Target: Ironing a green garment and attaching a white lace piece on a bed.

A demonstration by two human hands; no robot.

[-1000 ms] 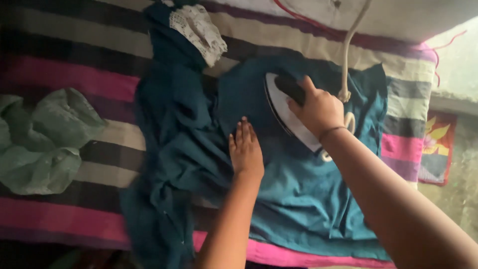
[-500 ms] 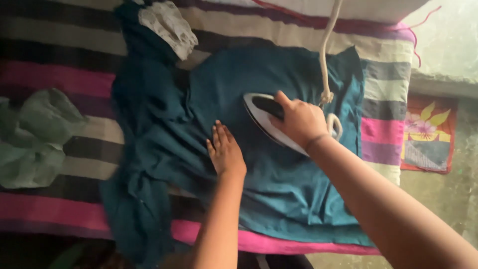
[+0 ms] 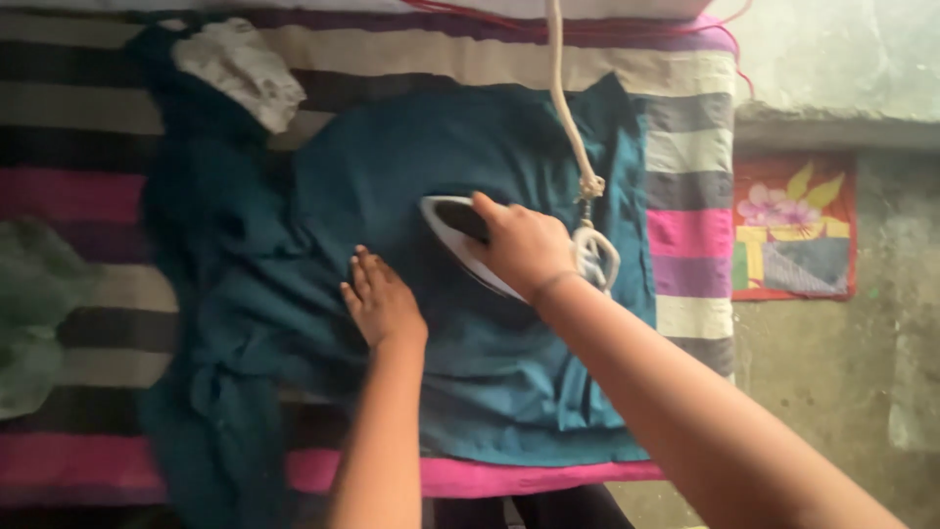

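A teal garment lies spread over a striped blanket. My right hand grips the dark handle of a white clothes iron, which rests flat on the garment's middle. Its pale cord runs up and away past the top edge. My left hand lies flat, fingers spread, on the fabric just left of the iron, pressing the cloth down. The garment's left part is bunched and wrinkled.
A whitish crumpled cloth lies at the top left on the garment. A green cloth sits at the far left. Right of the blanket is a bare grey floor with a colourful flowered mat.
The iron and my right hand have stayed on the garment's middle while my view shifted right. My left hand still presses the fabric beside it.
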